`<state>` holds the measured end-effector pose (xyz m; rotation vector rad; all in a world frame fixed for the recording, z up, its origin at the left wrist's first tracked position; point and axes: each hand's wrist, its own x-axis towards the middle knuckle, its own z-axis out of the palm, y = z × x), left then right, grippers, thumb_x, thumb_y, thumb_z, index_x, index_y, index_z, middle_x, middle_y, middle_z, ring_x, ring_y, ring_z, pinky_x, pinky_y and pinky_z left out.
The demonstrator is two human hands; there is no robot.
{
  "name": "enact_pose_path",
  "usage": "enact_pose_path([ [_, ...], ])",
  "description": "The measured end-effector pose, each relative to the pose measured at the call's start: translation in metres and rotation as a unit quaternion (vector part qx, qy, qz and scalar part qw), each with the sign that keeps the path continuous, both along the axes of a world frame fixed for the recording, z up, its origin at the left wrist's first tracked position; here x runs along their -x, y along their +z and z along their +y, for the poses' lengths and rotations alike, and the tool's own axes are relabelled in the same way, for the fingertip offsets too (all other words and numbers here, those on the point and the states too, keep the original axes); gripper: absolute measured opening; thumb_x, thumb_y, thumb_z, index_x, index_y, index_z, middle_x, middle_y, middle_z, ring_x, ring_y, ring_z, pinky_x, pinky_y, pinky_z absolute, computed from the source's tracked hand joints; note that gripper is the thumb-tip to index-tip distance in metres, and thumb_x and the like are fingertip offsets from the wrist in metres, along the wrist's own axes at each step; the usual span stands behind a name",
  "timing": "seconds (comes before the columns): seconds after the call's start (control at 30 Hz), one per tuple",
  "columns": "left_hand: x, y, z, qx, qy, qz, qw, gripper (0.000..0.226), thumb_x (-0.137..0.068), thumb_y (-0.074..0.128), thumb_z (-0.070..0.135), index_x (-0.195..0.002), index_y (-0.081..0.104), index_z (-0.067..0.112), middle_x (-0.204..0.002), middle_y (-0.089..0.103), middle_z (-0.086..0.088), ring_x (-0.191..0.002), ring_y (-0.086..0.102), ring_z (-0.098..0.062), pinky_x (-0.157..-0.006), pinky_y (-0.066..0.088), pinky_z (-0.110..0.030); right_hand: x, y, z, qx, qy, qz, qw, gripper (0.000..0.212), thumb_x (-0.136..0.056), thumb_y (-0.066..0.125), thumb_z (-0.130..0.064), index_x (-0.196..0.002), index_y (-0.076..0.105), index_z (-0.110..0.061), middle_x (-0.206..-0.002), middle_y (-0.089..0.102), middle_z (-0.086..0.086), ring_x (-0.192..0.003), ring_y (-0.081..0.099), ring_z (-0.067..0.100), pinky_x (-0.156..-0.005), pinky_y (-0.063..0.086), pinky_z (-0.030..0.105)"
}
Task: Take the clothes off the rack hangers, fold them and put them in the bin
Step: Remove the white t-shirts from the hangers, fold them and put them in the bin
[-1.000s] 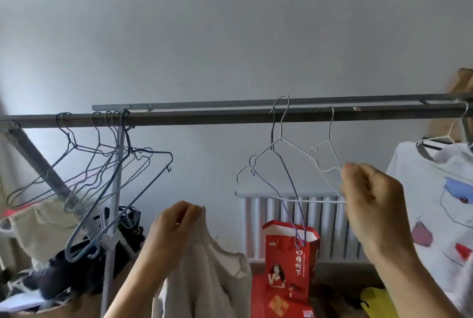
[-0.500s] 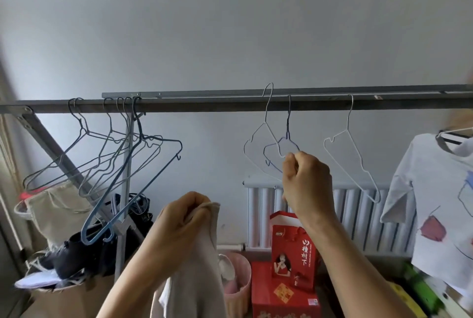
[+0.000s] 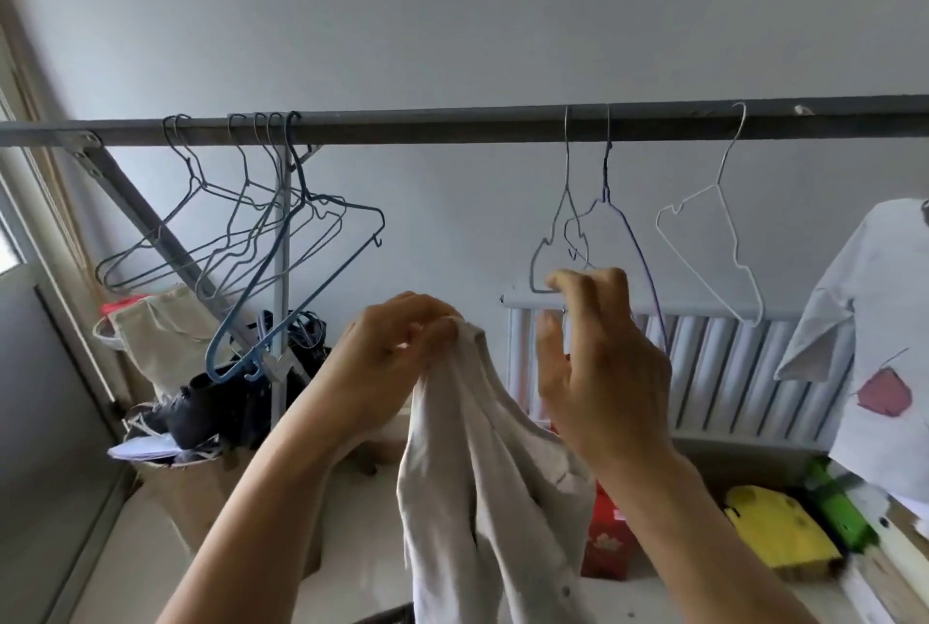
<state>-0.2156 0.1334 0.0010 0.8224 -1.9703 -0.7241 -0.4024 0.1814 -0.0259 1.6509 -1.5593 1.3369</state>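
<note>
My left hand [image 3: 397, 352] pinches the top of a cream garment [image 3: 482, 488] that hangs down in front of me. Just right of it, my right hand [image 3: 598, 362] is spread with fingers apart, its fingertips at the lower edge of a grey wire hanger [image 3: 555, 241] and touching the cloth's upper right side. A dark rail [image 3: 452, 127] runs across the view. A purple wire hanger [image 3: 634, 241] and a white one [image 3: 704, 241] hang empty to the right. At the right edge, a white printed shirt [image 3: 874, 332] still hangs from the rail.
Several empty wire and blue plastic hangers [image 3: 261, 241] cluster at the rail's left end by the rack's slanted strut. Below are a canvas bag [image 3: 161, 337], dark shoes on a box [image 3: 216, 402], a white radiator [image 3: 704, 362], a red carton [image 3: 608, 538] and yellow and green items [image 3: 784, 533].
My right hand let go of the hangers it slid left along the rail and dropped down toward the cream garment. The view swung left and down.
</note>
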Motion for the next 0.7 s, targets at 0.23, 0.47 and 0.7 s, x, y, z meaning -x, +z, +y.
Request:
enact_pose_path([
  [0.23,0.010,0.010,0.003,-0.059,-0.057,0.041,0.996,0.023,-0.097,0.049,0.021,-0.088,0.060,0.003,-0.073,0.055,0.000,-0.070,0.048,-0.011,-0.064,0.040,-0.025,-0.005,-0.029,0.007,-0.310,0.293,-0.166,0.889,0.013,-0.097,0.053,-0.040,-0.107,0.058,-0.034,-0.101,0.065,-0.017,-0.095,0.061,-0.003,-0.084,0.048,0.017],
  [0.47,-0.007,0.018,0.006,-0.052,-0.005,0.045,0.998,0.022,-0.101,0.048,0.012,-0.088,0.060,0.001,-0.071,0.055,0.002,-0.067,0.047,-0.011,-0.058,0.038,-0.022,0.005,-0.061,0.012,-0.400,0.198,-0.131,0.885,0.017,-0.094,0.051,-0.042,-0.088,0.060,-0.027,-0.088,0.067,-0.009,-0.081,0.065,0.008,-0.076,0.057,0.040],
  [0.7,-0.064,0.027,0.013,-0.036,0.027,-0.076,0.996,0.014,-0.092,0.064,0.014,-0.083,0.075,0.012,-0.078,0.072,-0.010,-0.071,0.066,-0.010,-0.061,0.053,-0.018,0.040,-0.032,0.018,-0.382,0.190,-0.215,0.879,0.024,-0.089,0.055,-0.004,-0.080,0.065,-0.024,-0.084,0.069,-0.003,-0.082,0.066,0.010,-0.078,0.056,0.033],
])
